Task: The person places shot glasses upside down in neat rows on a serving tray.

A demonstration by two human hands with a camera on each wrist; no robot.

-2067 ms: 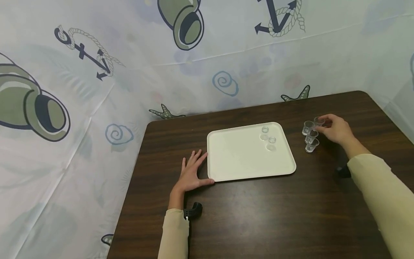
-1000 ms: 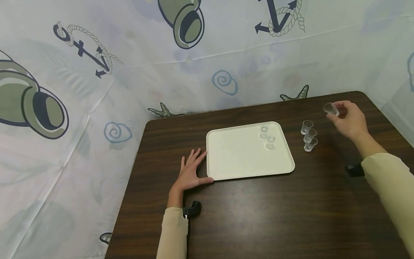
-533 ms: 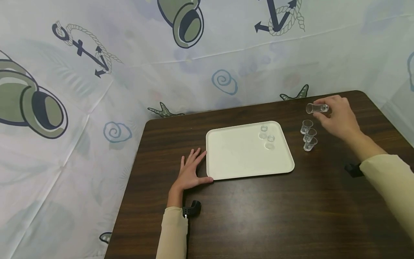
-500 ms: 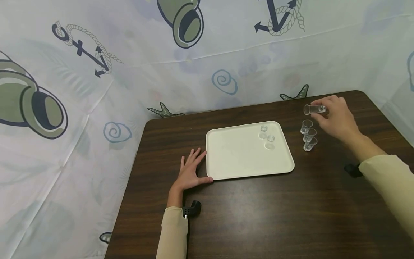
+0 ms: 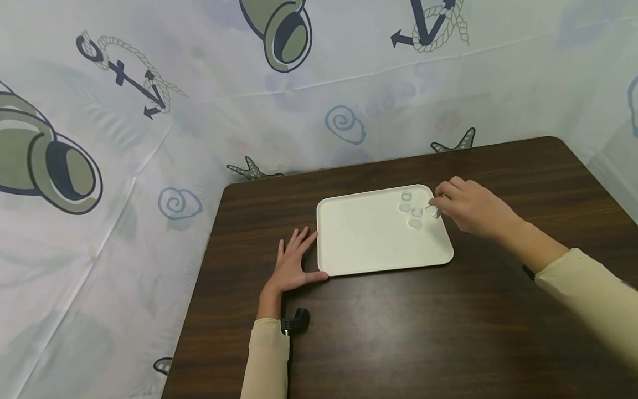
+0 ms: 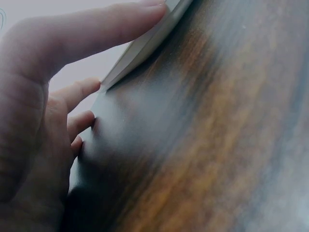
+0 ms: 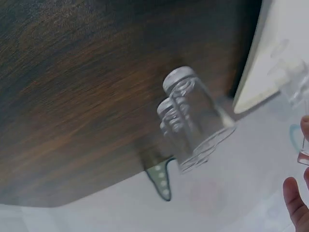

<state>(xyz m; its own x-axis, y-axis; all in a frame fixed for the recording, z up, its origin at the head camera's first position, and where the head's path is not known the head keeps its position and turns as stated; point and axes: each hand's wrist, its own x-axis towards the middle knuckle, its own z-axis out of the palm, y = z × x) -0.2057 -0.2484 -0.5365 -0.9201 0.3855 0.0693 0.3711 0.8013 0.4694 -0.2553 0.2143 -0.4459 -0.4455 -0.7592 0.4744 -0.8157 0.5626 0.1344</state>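
My left hand [image 5: 291, 269] lies with fingers spread at the left end of the white tray [image 5: 369, 238]; its thumb and index fingertip touch the rim. My right hand [image 5: 473, 208] pinches a small clear shot glass [image 5: 433, 211] over the tray's right edge. That glass's exact tilt is hard to tell. Two more shot glasses, one behind [image 5: 406, 197] and one nearer [image 5: 417, 213], stand upside down on the tray, left of the held one. In the right wrist view, upright shot glasses [image 7: 200, 118] stand on the table beside the tray; my right hand hides them from the head view.
The dark wooden table [image 5: 389, 332] has rounded far corners. Behind it and along the left hangs a pale sea-print cloth [image 5: 279, 122]. A black wrist camera [image 5: 297, 321] sits on the left forearm.
My right hand has lifted a shot glass from the group at right, turned it over in the air and carried it left to the tray. The left hand has stayed put.
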